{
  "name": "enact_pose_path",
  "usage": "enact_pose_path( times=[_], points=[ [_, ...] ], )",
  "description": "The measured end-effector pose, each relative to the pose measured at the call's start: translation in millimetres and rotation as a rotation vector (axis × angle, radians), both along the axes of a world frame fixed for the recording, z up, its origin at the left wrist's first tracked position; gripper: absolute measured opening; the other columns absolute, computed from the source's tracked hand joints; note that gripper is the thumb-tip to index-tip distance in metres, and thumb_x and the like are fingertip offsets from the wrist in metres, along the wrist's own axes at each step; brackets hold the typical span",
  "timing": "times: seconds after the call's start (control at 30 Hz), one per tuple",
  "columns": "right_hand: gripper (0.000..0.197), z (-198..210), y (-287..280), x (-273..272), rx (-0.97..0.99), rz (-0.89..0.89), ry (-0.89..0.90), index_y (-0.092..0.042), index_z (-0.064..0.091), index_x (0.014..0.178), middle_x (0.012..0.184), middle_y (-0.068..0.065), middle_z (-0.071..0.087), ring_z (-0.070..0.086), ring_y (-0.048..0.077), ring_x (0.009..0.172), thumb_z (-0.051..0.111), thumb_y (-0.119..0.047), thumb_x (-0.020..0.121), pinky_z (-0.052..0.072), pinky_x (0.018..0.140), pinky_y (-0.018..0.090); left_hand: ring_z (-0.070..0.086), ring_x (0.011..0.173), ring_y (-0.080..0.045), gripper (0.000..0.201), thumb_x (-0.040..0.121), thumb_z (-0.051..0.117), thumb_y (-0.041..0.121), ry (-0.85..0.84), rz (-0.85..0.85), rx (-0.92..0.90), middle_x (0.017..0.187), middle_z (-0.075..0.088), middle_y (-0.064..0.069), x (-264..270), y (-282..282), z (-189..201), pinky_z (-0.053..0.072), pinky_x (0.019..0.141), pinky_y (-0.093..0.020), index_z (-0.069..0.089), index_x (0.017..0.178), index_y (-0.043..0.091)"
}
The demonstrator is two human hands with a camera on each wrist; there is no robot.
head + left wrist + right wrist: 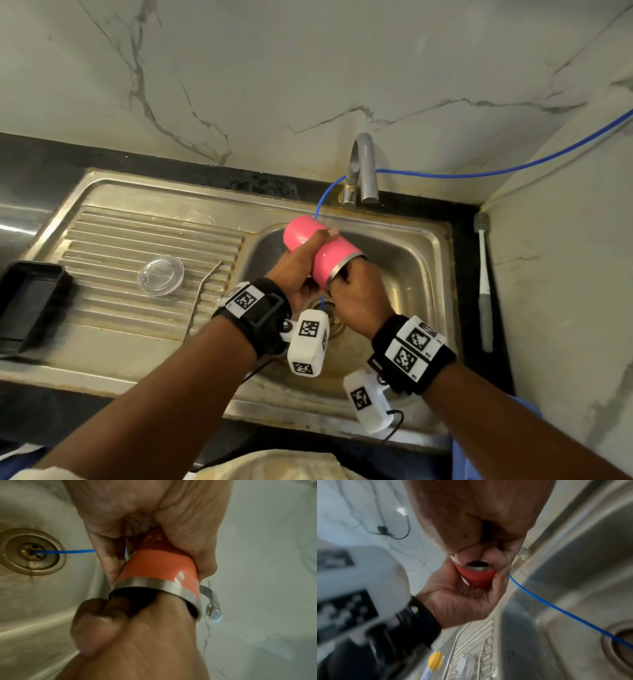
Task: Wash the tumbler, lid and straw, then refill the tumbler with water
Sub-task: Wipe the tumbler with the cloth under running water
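Lying on its side over the sink (421,246) basin, the pink tumbler (329,253) shows a steel rim. The left hand (298,270) grips its body; the right hand (359,291) has fingers pushed inside the mouth. The clear lid (161,275) and bent metal straw (202,298) rest on the drainboard. A blue hose (479,171) runs past the tap (361,168) to the drain.

A pink tumbler (310,240) with a silver rim, a thin blue hose (479,171), white grey-veined marble wall (274,68).
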State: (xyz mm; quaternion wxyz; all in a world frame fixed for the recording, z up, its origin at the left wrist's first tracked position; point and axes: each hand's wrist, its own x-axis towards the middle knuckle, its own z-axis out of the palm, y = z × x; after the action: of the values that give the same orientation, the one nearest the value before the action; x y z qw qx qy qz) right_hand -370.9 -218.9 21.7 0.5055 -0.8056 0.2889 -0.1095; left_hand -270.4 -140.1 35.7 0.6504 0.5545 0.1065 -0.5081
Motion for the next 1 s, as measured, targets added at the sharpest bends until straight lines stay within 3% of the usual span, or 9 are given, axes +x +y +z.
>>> enact_pose_path(
  times=[0.07,0.17,0.3,0.4,0.5,0.6,0.7,0.87,1.0],
  points=[
    [0.016,4.1,0.4,-1.8,0.201,-0.044,0.032,-0.010,0.069,0.100,0.092,0.015,0.072,0.071,0.031,0.079,0.056,-0.015,0.093,0.057,0.063,0.043,0.077,0.078,-0.025,0.067,0.082,0.084,0.040,0.024,0.018,-0.018,0.101,0.077,-0.016,-4.8,4.9,-6.1,0.062,0.062,-0.034,0.060,0.134,0.006],
    [0.018,-2.5,-4.2,-2.0,0.485,-0.129,0.128,-0.019,0.068,0.103,0.092,0.017,0.071,0.057,0.030,0.066,0.050,-0.023,0.104,0.045,0.053,0.034,0.077,0.083,-0.028,0.079,0.077,0.086,0.042,0.051,0.069,-0.026,0.110,0.075,-0.021,-9.2,10.9,-13.3,0.062,0.064,-0.035,0.058,0.140,0.003],
    [0.028,-8.0,-6.1,-1.3,0.865,-0.209,0.072,-0.015,0.068,0.127,0.088,0.016,0.070,0.039,0.014,0.046,0.050,-0.025,0.107,0.031,0.051,0.030,0.075,0.069,-0.025,0.066,0.085,0.079,0.042,0.097,0.091,-0.064,0.093,0.074,-0.018,-1.6,17.0,-17.4,0.060,0.056,-0.032,0.060,0.133,0.000],
    [0.024,3.1,-7.3,-7.1,0.930,-0.232,-0.013,-0.011,0.066,0.121,0.082,0.011,0.065,0.033,0.006,0.040,0.049,-0.023,0.111,0.028,0.044,0.023,0.074,0.069,-0.026,0.062,0.083,0.077,0.049,0.141,0.060,-0.113,0.089,0.074,-0.017,1.8,13.9,-14.9,0.061,0.056,-0.033,0.064,0.122,0.002],
    [0.029,10.2,-8.6,-16.8,0.912,-0.209,-0.103,-0.003,0.065,0.113,0.071,0.010,0.055,0.032,0.006,0.038,0.051,-0.028,0.112,0.033,0.038,0.021,0.072,0.075,-0.027,0.059,0.079,0.077,0.053,0.138,0.056,-0.136,0.092,0.073,-0.016,2.2,8.9,-14.9,0.064,0.065,-0.037,0.068,0.112,0.005],
    [0.034,19.8,-13.3,-34.2,0.866,-0.173,-0.175,-0.003,0.068,0.109,0.074,0.011,0.062,0.034,0.006,0.037,0.051,-0.032,0.111,0.036,0.040,0.022,0.068,0.082,-0.027,0.071,0.077,0.078,0.063,0.149,0.075,-0.136,0.104,0.070,-0.018,0.2,8.3,-18.7,0.059,0.074,-0.038,0.071,0.116,0.004],
    [0.032,30.1,-19.5,-56.4,0.810,-0.192,-0.267,-0.013,0.072,0.108,0.076,0.008,0.061,0.038,0.008,0.043,0.050,-0.036,0.110,0.035,0.044,0.023,0.058,0.083,-0.026,0.080,0.074,0.074,0.075,0.236,0.117,-0.127,0.108,0.064,-0.016,1.8,15.3,-25.3,0.052,0.067,-0.032,0.076,0.113,0.006],
    [0.024,42.8,-11.4,-82.2,0.530,-0.237,-0.241,-0.031,0.075,0.110,0.091,0.007,0.067,0.055,0.021,0.072,0.052,-0.037,0.110,0.045,0.052,0.024,0.068,0.122,-0.036,0.087,0.077,0.072,0.071,0.284,0.063,-0.131,0.137,0.066,-0.022,-16.9,22.2,-12.9,0.058,0.098,-0.048,0.068,0.135,0.007],
    [0.034,42.2,5.3,-94.4,0.334,-0.260,-0.127,-0.041,0.067,0.131,0.119,-0.007,0.073,0.074,0.020,0.094,0.064,-0.047,0.098,0.062,0.063,0.034,0.076,0.093,-0.038,0.080,0.077,0.070,0.073,0.306,-0.058,-0.031,0.129,0.070,-0.023,-39.8,13.4,-3.3,0.064,0.076,-0.054,0.078,0.118,0.005]
  ],
)
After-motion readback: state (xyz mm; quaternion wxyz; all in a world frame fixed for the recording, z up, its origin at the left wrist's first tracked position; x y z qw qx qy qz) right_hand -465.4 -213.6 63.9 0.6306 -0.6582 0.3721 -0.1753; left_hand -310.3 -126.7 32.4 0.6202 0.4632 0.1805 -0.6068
